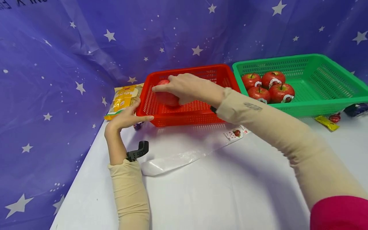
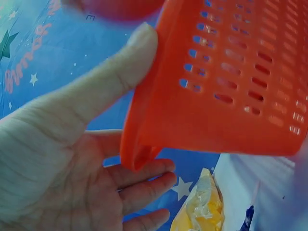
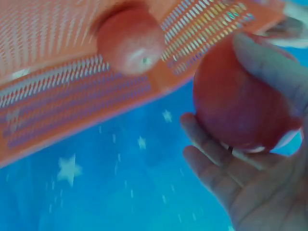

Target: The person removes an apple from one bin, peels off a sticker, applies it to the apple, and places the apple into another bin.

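My right hand [image 1: 181, 88] reaches over the red basket [image 1: 184, 120] and grips a red apple [image 3: 236, 96], thumb on one side and fingers under the other. Another apple [image 3: 131, 41] lies inside that basket in the right wrist view. At the basket's front left corner, my left hand [image 1: 126, 118] holds the rim between thumb and fingers. Its thumb [image 2: 139, 53] lies against the outer rim, while the other fingers [image 2: 144, 185] extend past the rim's underside.
A green basket [image 1: 330, 105] with several stickered apples [image 1: 283, 92] stands at right. Left of the red basket lies a yellow food packet [image 1: 122, 99]. A clear plastic sleeve [image 1: 175, 161] stretches across the white table [image 1: 201, 198]. Small wrapped sweets [image 1: 327, 123] lie before the green basket.
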Demonstrator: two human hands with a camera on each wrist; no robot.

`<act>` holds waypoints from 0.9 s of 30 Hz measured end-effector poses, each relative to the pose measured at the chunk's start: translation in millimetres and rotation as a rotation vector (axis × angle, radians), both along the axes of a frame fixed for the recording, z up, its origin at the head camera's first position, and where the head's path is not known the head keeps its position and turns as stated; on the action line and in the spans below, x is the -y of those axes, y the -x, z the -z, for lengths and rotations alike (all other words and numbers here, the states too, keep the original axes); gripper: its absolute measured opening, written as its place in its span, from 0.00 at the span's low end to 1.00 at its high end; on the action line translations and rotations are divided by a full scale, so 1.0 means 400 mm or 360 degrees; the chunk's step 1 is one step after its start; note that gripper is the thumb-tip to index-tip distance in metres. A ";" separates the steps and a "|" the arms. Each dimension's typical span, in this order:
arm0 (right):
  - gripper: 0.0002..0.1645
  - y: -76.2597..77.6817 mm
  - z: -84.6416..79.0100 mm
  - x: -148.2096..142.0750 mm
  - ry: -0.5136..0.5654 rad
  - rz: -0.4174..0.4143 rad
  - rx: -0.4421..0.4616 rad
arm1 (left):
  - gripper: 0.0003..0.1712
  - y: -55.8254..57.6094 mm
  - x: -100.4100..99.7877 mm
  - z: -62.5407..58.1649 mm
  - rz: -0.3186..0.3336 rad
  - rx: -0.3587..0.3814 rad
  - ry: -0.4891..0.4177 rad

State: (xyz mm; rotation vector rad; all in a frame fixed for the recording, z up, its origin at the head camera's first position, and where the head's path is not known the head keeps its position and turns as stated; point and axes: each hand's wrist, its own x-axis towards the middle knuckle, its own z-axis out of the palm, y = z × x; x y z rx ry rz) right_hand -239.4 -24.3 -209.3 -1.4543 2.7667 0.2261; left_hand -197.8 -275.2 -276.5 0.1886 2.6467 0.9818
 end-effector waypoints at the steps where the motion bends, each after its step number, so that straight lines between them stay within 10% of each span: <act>1: 0.46 -0.024 -0.008 -0.037 0.0062 0.0014 -0.0068 | 0.58 0.000 0.000 0.000 0.0004 0.0010 -0.0007; 6: 0.42 -0.165 0.018 -0.217 0.0252 0.0001 -0.0368 | 0.57 -0.002 0.003 0.004 0.0009 0.0021 -0.0053; 18: 0.39 -0.409 0.321 -0.380 0.0099 -0.0280 -0.0870 | 0.58 0.010 0.003 0.015 -0.0018 0.0010 -0.0076; 27: 0.50 -0.428 0.316 -0.392 0.0296 -0.0280 -0.0527 | 0.63 -0.014 -0.029 -0.017 -0.0056 -0.0170 0.0097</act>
